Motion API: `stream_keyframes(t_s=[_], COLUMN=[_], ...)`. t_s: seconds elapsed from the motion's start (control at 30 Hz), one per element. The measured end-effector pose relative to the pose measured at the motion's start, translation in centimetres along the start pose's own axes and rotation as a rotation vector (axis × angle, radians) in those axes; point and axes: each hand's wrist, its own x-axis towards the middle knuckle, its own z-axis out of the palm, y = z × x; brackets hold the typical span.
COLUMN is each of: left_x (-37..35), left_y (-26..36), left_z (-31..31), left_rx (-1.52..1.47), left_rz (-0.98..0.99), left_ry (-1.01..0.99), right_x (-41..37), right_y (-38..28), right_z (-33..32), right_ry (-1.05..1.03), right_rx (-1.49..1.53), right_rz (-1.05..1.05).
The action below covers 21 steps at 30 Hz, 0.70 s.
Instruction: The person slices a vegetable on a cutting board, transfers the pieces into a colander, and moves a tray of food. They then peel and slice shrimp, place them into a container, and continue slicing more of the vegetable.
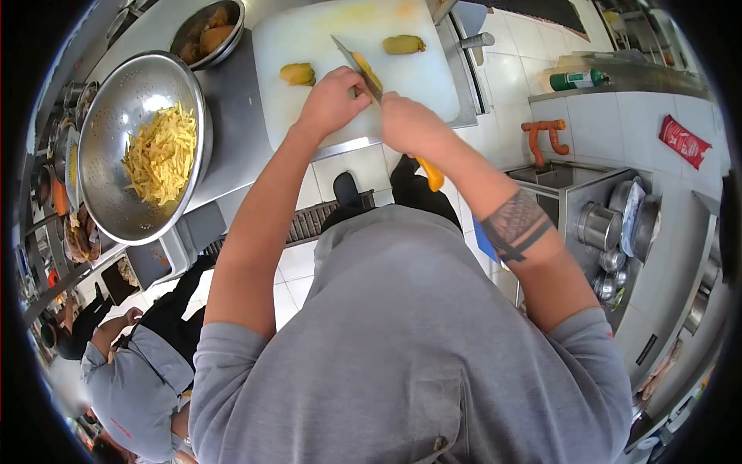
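Note:
My right hand (pixel 415 125) is closed around the yellow handle (pixel 430 175) of a kitchen knife, with its blade (pixel 357 66) pointing up and left across the white cutting board (pixel 355 19). My left hand (pixel 334 102) rests at the board with curled fingers, right beside the blade; what lies under its fingertips is hidden. A thin yellow slice (pixel 368 71) lies along the blade. On the board are two yellow-green, oblong pieces of food, one on the left (pixel 297 74) and one at the upper right (pixel 404 45).
A perforated steel colander (pixel 89 158) with yellow shreds (pixel 162 153) stands left of the board. Behind it is a metal bowl (pixel 239 17) holding brownish pieces. Another person (pixel 139 379) is at the lower left. Steel pots (pixel 600 226) sit on a shelf at the right.

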Motion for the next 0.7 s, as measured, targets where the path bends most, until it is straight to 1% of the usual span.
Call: stream_keyframes(t_s=[0.03,0.13,0.17,0.2,0.27,0.3,0.33,0.37,0.4,0.43,0.47,0.5,0.53,0.57,0.6,0.67,0.7], left_x=[0.2,-0.2,-0.3,-0.1,-0.4,-0.6,-0.7,-0.4,-0.1,-0.4,-0.5,-0.6,-0.6,-0.8,-0.9,-0.6,-0.8], left_y=[-0.2,0.2,0.3,0.4,0.5,0.5,0.5,0.5,0.3,0.0,-0.4,-0.4,-0.2,-0.1,-0.2,-0.3,-0.3], left_z=[0.0,0.1,0.0,-0.1,0.0,0.0,-0.1,-0.4,-0.3,0.0,0.4,0.4,0.4,0.4,0.4,0.2,0.1], left_rx=[-0.012,-0.031,-0.029,-0.032,-0.009,-0.006,0.022,0.051,0.053,0.028,0.002,-0.002,-0.022,-0.039,-0.041,-0.016,-0.010], left_rz=[-0.008,-0.045,-0.069,-0.077,-0.036,-0.038,-0.082,-0.118,-0.111,-0.069,-0.030,-0.034,-0.034,-0.034,-0.040,-0.002,0.002], left_ry=[0.013,0.012,0.005,0.006,0.016,0.011,-0.006,-0.019,-0.016,0.007,0.032,0.033,0.034,0.035,0.029,0.031,0.024], right_x=[-1.3,-3.9,-3.5,-2.4,0.0,0.5,0.0,-0.7,-1.1,-2.0,-3.2,-3.7,-2.9,-1.6,-0.5,0.5,0.3], right_y=[-2.4,-3.0,-0.9,0.6,2.7,1.9,0.2,-1.9,-2.8,-2.9,-2.8,-2.6,-1.0,1.4,2.8,1.1,-0.3], right_z=[-3.1,-2.6,0.8,3.1,5.9,4.6,2.1,-1.3,-3.1,-2.7,-2.0,-1.2,1.1,4.7,6.6,4.1,1.8], right_ry=[-0.171,-0.212,-0.073,-0.081,0.121,0.128,0.129,-0.050,-0.230,-0.231,-0.205,-0.181,-0.187,-0.010,0.167,0.130,-0.009], right_rx=[0.092,0.049,0.007,0.003,0.026,0.023,0.031,0.075,0.111,0.110,0.073,0.035,0.031,0.029,0.032,0.024,0.076], right_rz=[0.155,0.188,0.088,0.086,-0.020,-0.033,-0.030,0.074,0.176,0.179,0.148,0.114,0.115,0.027,-0.058,-0.041,0.051])
